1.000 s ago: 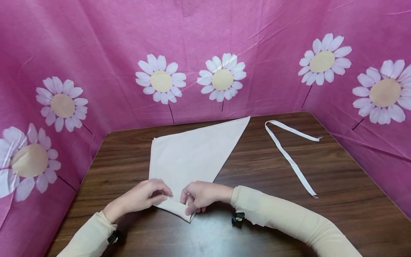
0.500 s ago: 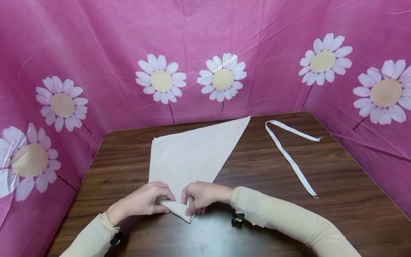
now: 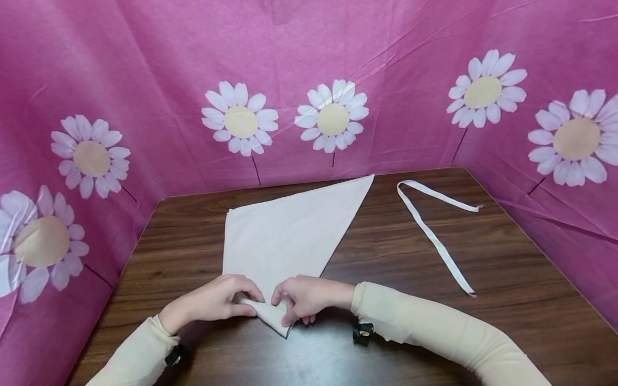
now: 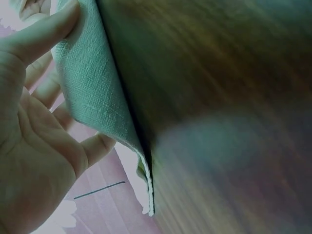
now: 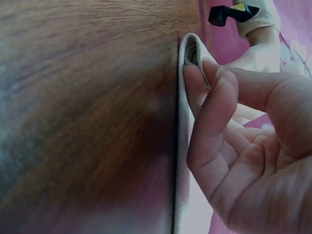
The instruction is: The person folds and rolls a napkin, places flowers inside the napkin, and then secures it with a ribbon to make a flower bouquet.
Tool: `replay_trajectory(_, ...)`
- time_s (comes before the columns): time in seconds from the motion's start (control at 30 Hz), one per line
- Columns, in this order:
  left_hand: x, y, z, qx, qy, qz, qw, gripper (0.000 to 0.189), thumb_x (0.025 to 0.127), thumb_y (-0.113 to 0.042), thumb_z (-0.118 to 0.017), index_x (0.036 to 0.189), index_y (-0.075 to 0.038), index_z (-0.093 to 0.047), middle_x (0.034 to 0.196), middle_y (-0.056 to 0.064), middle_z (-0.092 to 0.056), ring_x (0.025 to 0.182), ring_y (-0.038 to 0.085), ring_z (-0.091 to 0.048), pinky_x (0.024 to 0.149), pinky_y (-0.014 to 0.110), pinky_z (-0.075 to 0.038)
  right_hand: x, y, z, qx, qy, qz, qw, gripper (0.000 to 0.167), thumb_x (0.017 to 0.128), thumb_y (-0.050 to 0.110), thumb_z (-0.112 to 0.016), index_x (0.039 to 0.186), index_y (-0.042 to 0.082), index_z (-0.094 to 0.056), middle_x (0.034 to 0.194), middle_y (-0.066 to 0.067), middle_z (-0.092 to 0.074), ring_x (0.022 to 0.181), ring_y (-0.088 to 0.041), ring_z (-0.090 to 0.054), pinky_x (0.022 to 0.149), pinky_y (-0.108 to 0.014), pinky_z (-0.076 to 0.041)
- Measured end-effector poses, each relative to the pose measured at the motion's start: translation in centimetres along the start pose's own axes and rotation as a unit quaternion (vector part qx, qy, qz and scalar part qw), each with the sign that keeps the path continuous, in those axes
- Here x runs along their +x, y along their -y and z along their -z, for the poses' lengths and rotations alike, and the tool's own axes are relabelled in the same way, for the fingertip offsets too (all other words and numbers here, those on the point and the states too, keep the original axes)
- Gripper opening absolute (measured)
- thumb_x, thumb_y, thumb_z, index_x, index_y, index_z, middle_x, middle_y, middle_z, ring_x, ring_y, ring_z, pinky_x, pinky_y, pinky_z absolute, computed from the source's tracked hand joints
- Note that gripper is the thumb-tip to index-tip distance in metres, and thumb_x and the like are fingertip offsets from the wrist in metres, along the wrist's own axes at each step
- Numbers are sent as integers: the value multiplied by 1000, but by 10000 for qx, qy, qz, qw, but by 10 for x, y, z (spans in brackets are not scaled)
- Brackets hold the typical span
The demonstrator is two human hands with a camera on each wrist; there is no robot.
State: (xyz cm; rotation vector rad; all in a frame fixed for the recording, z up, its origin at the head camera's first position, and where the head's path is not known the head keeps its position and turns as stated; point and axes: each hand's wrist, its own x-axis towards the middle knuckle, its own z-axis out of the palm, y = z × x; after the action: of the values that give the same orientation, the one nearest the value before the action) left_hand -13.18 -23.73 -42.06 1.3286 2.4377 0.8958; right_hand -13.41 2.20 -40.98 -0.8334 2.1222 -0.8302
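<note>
Since 1 second ago, the left hand (image 3: 210, 300) has shifted slightly toward the person, pinching the folded near edge of the pale cloth (image 3: 289, 236); the right hand (image 3: 309, 296) pinches that fold's end. The cloth lies on the wooden table (image 3: 376, 246), left of a white strip (image 3: 431, 236).

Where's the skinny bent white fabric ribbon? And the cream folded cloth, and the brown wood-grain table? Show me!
Skinny bent white fabric ribbon (image 3: 436, 244): head view, on its longer stretch.
Cream folded cloth (image 3: 287, 236): head view, on its flat middle.
Brown wood-grain table (image 3: 512, 284): head view, on its bare top.
</note>
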Motion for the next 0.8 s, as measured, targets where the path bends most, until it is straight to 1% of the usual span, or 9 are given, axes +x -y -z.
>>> replay_trajectory(0.1,1,-1,3,-84,89,26,9999,15,93,-21,-76,108,-21,-74,101,-15,-71,91,4,-62,80,28,-52,-1,1,-1,-183,-43,22,9998,29,87,11,-81,109,12,-62,59,5,-65,38,-7,-53,42,-26,-51)
replay_trajectory(0.23,3,-1,5,5,184,19,9998,13,95,-23,-74,108,-20,-75,102,-15,-71,93,4,-63,82,29,-52,-2,1,1,-725,-177,39,9972,28,86,18,-84,99,17,-59,57,9,-62,38,-7,-54,42,-25,-50)
replay_trajectory(0.37,6,0,7,25,239,-71,9997,12,97,-23,-71,108,-18,-76,101,-13,-72,92,3,-64,82,28,-53,-2,-2,6,-1585,-589,285,9852,24,83,21,-85,91,19,-62,58,13,-57,51,-2,-54,55,-20,-47)
replay_trajectory(0.43,7,2,8,-55,269,-116,9996,12,98,-22,-70,108,-17,-76,100,-12,-73,91,1,-63,81,27,-53,-1,-3,9,-1858,-856,474,9777,20,83,20,-84,89,20,-65,62,16,-56,59,0,-53,60,-19,-44)
replay_trajectory(0.47,8,3,9,-90,287,-124,9995,12,99,-21,-69,108,-17,-76,100,-11,-73,91,1,-63,81,27,-54,-1,-3,9,-1912,-970,578,9751,17,84,20,-83,89,20,-66,64,18,-56,63,2,-53,63,-19,-43)
replay_trajectory(0.57,10,5,9,-239,355,-123,9990,15,100,-19,-68,111,-14,-75,103,-10,-73,92,1,-64,82,27,-54,-1,-2,9,-1769,-1122,782,9747,12,88,23,-79,93,18,-70,68,20,-59,66,5,-55,67,-17,-44)
replay_trajectory(0.67,11,5,9,-330,383,-96,9987,19,100,-17,-66,117,-9,-73,108,-6,-74,95,3,-65,83,29,-55,0,-1,5,-1649,-1094,888,9762,27,88,36,-80,100,14,-71,67,21,-59,64,8,-54,67,-14,-44)
replay_trajectory(0.73,12,6,9,-329,383,-70,9987,22,101,-16,-66,120,-7,-70,106,-5,-74,93,3,-64,82,29,-55,0,0,1,-1691,-1069,892,9757,37,84,43,-83,101,12,-71,66,20,-57,61,7,-52,65,-13,-43)
replay_trajectory(0.8,13,6,9,-306,370,-26,9988,24,100,-16,-66,122,-6,-69,102,-7,-73,91,2,-63,81,29,-55,0,1,-3,-1802,-1078,865,9739,42,81,46,-85,102,12,-71,65,20,-55,60,7,-51,62,-13,-42)
